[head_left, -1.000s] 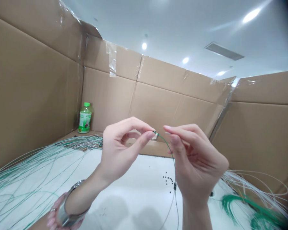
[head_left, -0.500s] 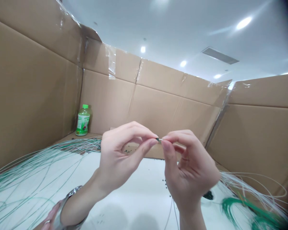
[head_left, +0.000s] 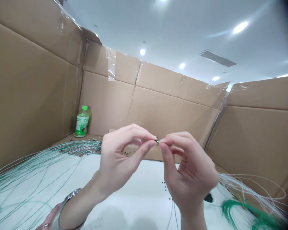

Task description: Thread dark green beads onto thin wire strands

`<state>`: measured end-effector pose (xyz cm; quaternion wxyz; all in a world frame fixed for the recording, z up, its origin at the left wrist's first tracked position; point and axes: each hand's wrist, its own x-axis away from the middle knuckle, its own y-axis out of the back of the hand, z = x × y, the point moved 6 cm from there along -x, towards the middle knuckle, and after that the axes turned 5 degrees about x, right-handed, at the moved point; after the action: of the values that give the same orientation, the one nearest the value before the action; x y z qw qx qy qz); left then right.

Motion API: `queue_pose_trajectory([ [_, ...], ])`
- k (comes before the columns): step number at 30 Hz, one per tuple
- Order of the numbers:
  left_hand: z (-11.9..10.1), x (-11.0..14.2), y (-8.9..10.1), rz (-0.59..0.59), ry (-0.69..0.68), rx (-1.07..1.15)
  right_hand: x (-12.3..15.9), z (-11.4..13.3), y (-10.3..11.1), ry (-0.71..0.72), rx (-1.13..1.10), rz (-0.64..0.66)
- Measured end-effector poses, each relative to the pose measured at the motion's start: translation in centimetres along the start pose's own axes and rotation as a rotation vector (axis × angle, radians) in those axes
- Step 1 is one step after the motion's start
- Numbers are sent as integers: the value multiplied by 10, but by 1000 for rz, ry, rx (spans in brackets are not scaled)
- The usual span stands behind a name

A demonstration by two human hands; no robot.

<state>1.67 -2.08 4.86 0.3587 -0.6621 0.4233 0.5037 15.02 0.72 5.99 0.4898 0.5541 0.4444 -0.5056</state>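
My left hand (head_left: 123, 159) is closed in a pinch on a tiny dark green piece (head_left: 156, 141), too small to name more exactly. Facing it, my right hand (head_left: 187, 166) pinches the tip of a thin pale wire (head_left: 158, 142), which meets the green piece between the fingertips. How far the wire reaches into the piece, I cannot tell. Below my right hand, two thin wires (head_left: 174, 214) hang or lie over the white surface; whether they lead to the pinched tip is hidden. A watch (head_left: 73, 193) is on my left wrist.
Long green and white wires (head_left: 38, 163) spread over the white tabletop (head_left: 134, 191) at left. More white wires (head_left: 249, 185) and a green bundle (head_left: 244, 210) lie at right, near a dark green pile (head_left: 208, 197). Cardboard walls (head_left: 158, 95) enclose it; a green bottle (head_left: 82, 123) stands in the corner.
My hands have come slightly closer together, and less of the pale wire tip shows between the fingertips. The view has shifted a little.
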Motion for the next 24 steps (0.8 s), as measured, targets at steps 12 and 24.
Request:
queue_pose_trajectory([
  [12,-5,0,1,26,-67,-42,-1,-1,5,-20,-46,13],
  [24,-1,-3,2,36,-31,-59,1,-5,0,-89,-157,-47],
])
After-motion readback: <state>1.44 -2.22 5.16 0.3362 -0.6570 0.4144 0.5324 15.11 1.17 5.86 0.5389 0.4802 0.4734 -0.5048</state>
